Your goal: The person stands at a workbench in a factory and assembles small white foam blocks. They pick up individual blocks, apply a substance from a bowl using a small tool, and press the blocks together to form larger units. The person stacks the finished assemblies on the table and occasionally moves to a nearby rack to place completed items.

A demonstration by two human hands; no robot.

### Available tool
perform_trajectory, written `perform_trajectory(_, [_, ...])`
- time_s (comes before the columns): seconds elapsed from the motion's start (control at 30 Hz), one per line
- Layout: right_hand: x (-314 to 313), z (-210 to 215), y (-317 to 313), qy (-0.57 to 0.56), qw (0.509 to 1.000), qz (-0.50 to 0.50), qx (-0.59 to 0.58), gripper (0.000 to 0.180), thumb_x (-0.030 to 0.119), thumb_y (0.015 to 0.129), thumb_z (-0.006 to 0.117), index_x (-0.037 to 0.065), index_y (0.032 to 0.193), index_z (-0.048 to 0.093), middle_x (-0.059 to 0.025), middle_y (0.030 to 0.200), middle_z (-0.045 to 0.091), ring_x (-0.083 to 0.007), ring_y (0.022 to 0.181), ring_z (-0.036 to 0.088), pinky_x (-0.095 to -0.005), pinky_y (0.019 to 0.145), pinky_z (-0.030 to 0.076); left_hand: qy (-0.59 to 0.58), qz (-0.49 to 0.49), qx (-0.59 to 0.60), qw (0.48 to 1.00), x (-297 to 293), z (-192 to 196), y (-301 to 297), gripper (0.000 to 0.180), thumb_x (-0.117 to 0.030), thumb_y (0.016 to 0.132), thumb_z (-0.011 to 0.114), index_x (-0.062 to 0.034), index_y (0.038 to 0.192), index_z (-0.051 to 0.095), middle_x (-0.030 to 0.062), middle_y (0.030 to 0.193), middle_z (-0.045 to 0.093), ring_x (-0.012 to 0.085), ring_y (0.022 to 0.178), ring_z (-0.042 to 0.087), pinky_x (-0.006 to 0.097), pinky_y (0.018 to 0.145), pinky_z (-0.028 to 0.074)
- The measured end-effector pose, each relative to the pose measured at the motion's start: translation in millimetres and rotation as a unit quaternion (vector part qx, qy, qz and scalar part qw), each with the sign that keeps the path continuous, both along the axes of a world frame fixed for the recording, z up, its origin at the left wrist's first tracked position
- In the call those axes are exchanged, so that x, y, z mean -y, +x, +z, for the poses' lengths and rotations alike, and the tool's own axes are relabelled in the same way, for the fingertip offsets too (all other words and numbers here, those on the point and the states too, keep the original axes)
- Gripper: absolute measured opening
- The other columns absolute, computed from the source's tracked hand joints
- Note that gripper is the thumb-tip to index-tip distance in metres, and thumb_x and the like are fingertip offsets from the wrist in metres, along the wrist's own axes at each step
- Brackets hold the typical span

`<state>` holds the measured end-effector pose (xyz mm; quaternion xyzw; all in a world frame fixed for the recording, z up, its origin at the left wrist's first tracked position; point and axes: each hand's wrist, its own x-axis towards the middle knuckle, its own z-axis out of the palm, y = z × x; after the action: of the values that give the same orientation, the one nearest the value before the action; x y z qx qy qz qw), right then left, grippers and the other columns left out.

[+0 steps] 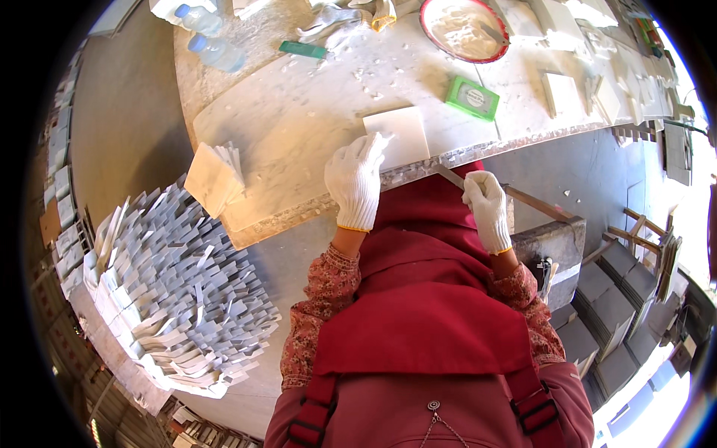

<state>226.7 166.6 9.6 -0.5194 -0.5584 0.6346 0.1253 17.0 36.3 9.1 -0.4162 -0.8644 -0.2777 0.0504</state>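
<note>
My left hand (355, 181), in a white knit glove, lies flat with its fingers on the near edge of a square white tile (402, 133) resting on the marble slab table (299, 112). In a matching glove, my right hand (486, 209) is closed on a thin flat metal blade (452, 178) whose tip reaches the table's near edge just below the tile. A red cloth (426, 246) hangs under both hands.
A heap of several grey-white tile strips (175, 291) lies at the left, with a small stack of square tiles (214, 178) on the table corner. Farther back stand a red-rimmed bowl of white paste (464, 28), a green box (472, 97), two water bottles (205, 36) and more tiles (562, 93). Grey blocks (620, 299) sit at the right.
</note>
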Motion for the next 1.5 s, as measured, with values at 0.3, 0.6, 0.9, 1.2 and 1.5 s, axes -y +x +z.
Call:
perform_trajectory(0.3, [12.6, -17.8, 23.9, -0.012, 0.999, -0.032, -0.029, 0.012, 0.01, 0.098, 0.061, 0.001, 0.106, 0.063, -0.0009, 0.083, 0.063, -0.0064, 0.067, 0.055, -0.022, 0.058, 0.044, 0.001, 0.005, -0.066, 0.998, -4.5, -12.0, -1.6, 0.035, -0.014, 0.074, 0.078, -0.0287, 0.105, 0.071, -0.0061, 0.089, 0.07, 0.0178, 0.073, 0.064, 0.035, 0.065, 0.052])
perform_trajectory(0.6, [14.8, -27.4, 18.6, -0.025, 0.997, -0.037, -0.06, 0.012, 0.009, 0.097, 0.062, 0.002, 0.107, 0.063, -0.0005, 0.082, 0.062, -0.0055, 0.066, 0.054, -0.0215, 0.058, 0.043, -0.018, 0.008, -0.078, 0.997, -6.0, -8.8, -1.4, 0.035, -0.015, 0.074, 0.078, -0.0294, 0.105, 0.071, -0.0061, 0.087, 0.07, 0.0175, 0.071, 0.063, 0.034, 0.064, 0.052])
perform_trajectory(0.9, [14.8, -24.8, 19.3, -0.037, 0.998, -0.032, -0.032, 0.012, 0.009, 0.097, 0.062, 0.001, 0.106, 0.063, -0.0004, 0.081, 0.062, -0.0054, 0.065, 0.053, -0.0214, 0.057, 0.042, -0.018, 0.004, -0.08, 0.997, -6.4, -9.3, -2.0, 0.034, -0.015, 0.074, 0.077, -0.0291, 0.105, 0.073, -0.0059, 0.087, 0.07, 0.0172, 0.071, 0.064, 0.034, 0.065, 0.053])
perform_trajectory(1.2, [15.6, -25.3, 17.7, -0.04, 0.999, -0.027, -0.025, 0.012, 0.01, 0.097, 0.062, 0.001, 0.106, 0.063, -0.0004, 0.081, 0.062, -0.0054, 0.065, 0.053, -0.0217, 0.057, 0.042, -0.033, 0.004, -0.091, 0.995, -7.3, -9.5, -0.9, 0.032, -0.014, 0.075, 0.074, -0.0288, 0.104, 0.073, -0.0062, 0.087, 0.069, 0.0167, 0.072, 0.063, 0.034, 0.064, 0.051])
perform_trajectory(1.5, [15.7, -20.0, 15.2, -0.039, 0.999, -0.024, -0.027, 0.012, 0.01, 0.097, 0.062, 0.002, 0.105, 0.063, 0.0002, 0.079, 0.061, -0.0051, 0.065, 0.052, -0.0215, 0.056, 0.041, -0.059, 0.014, -0.105, 0.993, -9.1, -10.1, 0.0, 0.027, -0.017, 0.079, 0.072, -0.0288, 0.103, 0.073, -0.006, 0.086, 0.069, 0.0171, 0.073, 0.062, 0.034, 0.064, 0.049])
